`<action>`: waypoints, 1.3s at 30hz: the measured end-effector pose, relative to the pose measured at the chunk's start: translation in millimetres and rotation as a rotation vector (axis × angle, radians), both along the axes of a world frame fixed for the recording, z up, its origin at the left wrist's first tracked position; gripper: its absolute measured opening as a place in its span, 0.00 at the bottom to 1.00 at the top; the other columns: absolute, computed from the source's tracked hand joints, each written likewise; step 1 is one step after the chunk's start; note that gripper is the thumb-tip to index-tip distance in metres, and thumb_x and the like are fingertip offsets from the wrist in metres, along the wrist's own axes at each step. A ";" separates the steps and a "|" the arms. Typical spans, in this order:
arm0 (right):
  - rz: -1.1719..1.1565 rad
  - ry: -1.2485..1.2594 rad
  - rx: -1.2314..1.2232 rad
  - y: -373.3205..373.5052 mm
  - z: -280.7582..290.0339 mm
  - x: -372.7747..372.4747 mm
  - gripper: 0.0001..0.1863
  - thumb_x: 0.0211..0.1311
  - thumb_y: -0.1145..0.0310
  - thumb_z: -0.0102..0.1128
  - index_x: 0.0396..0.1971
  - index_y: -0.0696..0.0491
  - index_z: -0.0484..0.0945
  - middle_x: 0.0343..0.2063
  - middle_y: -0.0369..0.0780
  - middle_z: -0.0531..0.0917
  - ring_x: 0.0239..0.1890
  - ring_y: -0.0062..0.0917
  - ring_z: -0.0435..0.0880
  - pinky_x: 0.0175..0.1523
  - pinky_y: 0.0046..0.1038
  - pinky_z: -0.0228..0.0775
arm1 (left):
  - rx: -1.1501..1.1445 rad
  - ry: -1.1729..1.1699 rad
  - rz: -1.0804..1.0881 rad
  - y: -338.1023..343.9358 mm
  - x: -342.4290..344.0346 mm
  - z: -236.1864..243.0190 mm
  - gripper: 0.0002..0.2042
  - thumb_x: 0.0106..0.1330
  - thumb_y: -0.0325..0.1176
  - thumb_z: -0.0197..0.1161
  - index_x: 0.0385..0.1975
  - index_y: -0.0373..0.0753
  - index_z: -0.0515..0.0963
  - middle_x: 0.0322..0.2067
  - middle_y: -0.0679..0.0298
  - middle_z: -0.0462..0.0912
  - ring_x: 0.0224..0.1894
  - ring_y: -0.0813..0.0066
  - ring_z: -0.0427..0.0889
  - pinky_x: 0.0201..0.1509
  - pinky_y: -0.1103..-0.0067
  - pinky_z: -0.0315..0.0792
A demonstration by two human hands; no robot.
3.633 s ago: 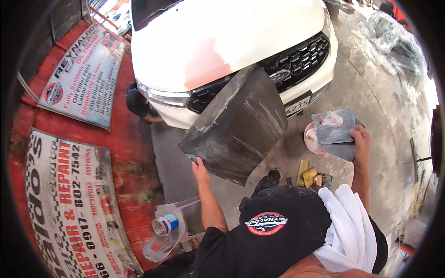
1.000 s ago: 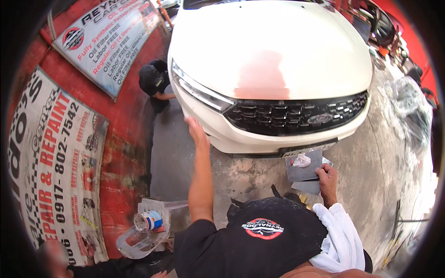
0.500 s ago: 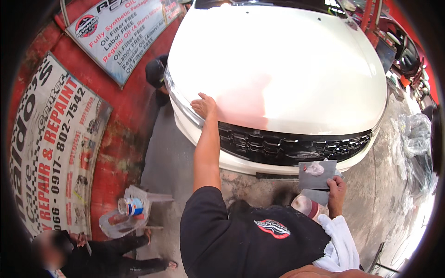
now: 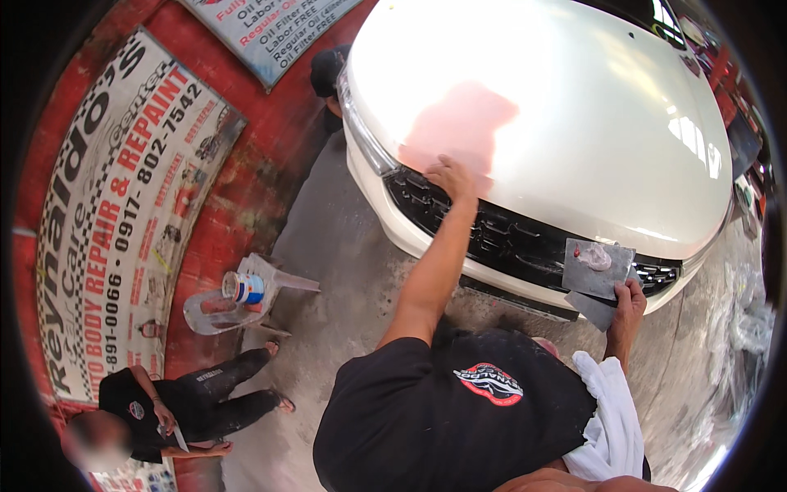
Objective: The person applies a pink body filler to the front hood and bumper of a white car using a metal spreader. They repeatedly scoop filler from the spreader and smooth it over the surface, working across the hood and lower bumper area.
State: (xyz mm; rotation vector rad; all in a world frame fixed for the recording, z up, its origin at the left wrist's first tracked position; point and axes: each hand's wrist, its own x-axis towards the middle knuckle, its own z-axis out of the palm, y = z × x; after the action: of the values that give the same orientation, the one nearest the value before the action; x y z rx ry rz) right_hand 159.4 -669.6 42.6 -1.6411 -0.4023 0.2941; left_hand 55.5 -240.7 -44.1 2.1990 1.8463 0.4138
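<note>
My left hand (image 4: 453,179) reaches forward to the front edge of a white car hood (image 4: 566,148), just above the black grille (image 4: 508,234). Its fingers are partly spread, hold nothing and appear to touch the hood. Lower right, my right hand (image 4: 628,308) grips a flat grey plate (image 4: 580,275) carrying a pale lump of putty (image 4: 596,257) with a small red spot. A second grey flat piece (image 4: 592,310) sticks out below the plate, pinched in the same hand. A pinkish reflection lies on the hood around my left fingers.
The car's headlight (image 4: 365,135) is at the left, where a person in a dark cap (image 4: 326,72) crouches. A pale plastic chair (image 4: 283,280) bears a can (image 4: 244,288). A co-worker in black (image 4: 147,402) stands lower left holding a flat blade. Signs hang on the red wall (image 4: 238,176).
My left hand has moved from beside the headlight rightward to the hood edge above the grille. My right hand still holds the plate, now before the grille. The view has shifted, showing more of the co-worker.
</note>
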 end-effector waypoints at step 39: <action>-0.260 -0.055 0.072 -67.6 -1.4 66.8 0.09 0.66 0.69 0.56 0.27 0.57 0.76 0.26 0.29 0.74 0.31 0.12 0.67 0.37 0.19 0.59 | 0.266 -0.372 0.182 149.1 -137.4 60.0 0.32 0.78 0.53 0.40 0.68 0.31 0.64 0.69 0.45 0.65 0.71 0.48 0.63 0.73 0.58 0.56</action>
State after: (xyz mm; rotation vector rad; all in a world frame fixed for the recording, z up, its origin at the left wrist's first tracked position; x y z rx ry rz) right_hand 226.1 -737.2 41.2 -1.6126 -0.2342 0.0394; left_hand -81.9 -91.6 15.9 1.9355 1.8693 1.0802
